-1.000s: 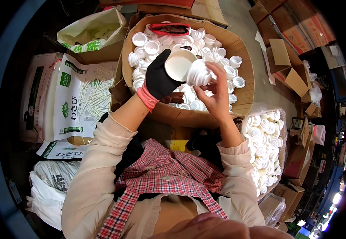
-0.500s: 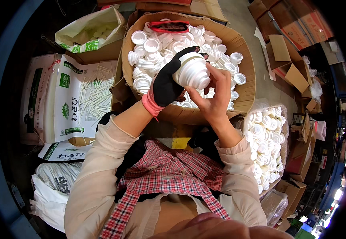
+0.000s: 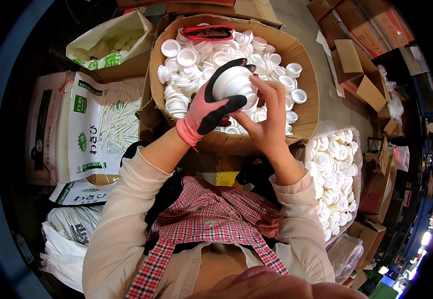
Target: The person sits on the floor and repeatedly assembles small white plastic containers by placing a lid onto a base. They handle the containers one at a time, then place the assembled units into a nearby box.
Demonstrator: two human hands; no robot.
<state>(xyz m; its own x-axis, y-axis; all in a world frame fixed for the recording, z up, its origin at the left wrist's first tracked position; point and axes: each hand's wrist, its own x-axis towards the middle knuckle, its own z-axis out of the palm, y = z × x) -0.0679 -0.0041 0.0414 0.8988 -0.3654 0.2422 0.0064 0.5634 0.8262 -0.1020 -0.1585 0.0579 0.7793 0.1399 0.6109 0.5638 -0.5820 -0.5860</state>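
My left hand (image 3: 205, 113), in a pink glove with black palm and fingers, is wrapped round a white stepped, round plastic piece (image 3: 235, 85). Its thumb lies across the front of the piece and its fingertips curl over the far side. From the right, my bare right hand (image 3: 270, 115) grips the narrower end between bent fingers and thumb. Both hands are raised over a large cardboard box (image 3: 304, 65) heaped with similar white ringed plastic pieces (image 3: 181, 79). Part of the held piece's lower side is hidden behind my left thumb.
A red open pouch (image 3: 208, 33) lies on the heap's far side. At right stands a clear-lined box of white pieces (image 3: 333, 174). Thin white sticks (image 3: 119, 119) rest on printed sheeting at left, below a white bag (image 3: 111, 42). Open cartons (image 3: 358, 74) stand far right.
My left hand has rolled, bringing its pink back and thumb round to the front of the piece. The white piece has tilted, and my right fingers have shifted along its edge.
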